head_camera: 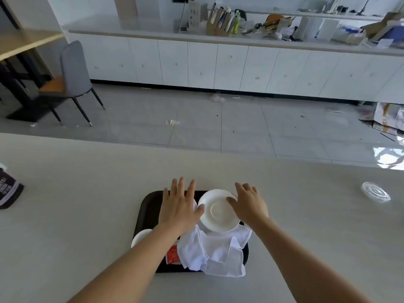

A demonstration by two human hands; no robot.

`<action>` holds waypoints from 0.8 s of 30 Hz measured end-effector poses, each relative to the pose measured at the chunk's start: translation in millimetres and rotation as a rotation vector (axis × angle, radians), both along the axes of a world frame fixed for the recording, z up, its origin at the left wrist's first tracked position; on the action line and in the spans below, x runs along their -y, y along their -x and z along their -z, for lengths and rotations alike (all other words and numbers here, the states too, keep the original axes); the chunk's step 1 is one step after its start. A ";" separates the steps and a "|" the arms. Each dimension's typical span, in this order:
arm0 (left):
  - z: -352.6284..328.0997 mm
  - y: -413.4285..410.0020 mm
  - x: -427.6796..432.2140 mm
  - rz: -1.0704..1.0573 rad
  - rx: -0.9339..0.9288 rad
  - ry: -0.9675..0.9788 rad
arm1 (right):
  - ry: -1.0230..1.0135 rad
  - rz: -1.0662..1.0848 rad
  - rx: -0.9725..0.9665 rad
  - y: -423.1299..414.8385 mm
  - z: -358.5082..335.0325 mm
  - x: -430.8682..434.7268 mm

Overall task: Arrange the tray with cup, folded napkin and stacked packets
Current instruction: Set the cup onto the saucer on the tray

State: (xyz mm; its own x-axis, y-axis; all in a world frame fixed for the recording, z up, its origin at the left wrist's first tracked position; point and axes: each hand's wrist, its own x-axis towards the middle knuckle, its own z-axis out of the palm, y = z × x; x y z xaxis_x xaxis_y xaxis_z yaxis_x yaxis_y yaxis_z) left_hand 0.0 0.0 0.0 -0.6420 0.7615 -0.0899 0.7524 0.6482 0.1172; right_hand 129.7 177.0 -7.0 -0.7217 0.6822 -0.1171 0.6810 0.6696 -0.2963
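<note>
On my feed the L hand [179, 204] hovered flat over the tray [148, 206], far-left part, fingers spread, holding nothing. R hand [249, 204] gripped the saucer [218, 209] rim far-right, thumb on top. Crumpled napkin [218, 252] sat near-right, packets [172, 253] + cup [141, 237] near-left.

One wide-angle, head-worn view looks forward and down across a pale table [87, 182]. A tray [148, 204] sits close below, white cabinets [196, 62] far opposite.
</note>
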 end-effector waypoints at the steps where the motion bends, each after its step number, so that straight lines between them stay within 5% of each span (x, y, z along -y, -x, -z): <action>1: 5.5 -6.0 0.2 -0.010 0.051 0.009 | 0.030 0.038 0.018 -1.6 1.9 -0.6; 11: 45.3 -17.0 -17.1 -0.303 0.400 -0.233 | 0.198 0.220 0.078 -9.0 35.3 -4.6; 24: 54.5 -3.3 -36.1 -0.541 0.552 -0.204 | 0.248 0.325 0.074 -4.5 46.4 -13.4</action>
State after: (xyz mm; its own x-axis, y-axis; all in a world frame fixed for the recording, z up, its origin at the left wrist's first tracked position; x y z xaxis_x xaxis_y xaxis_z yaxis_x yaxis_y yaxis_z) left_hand 3.3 36.1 -54.5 -0.8305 0.3926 -0.3950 0.1381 0.8323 0.5369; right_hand 134.2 190.4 -53.3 -0.4568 0.8178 -0.3501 0.8709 0.3309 -0.3634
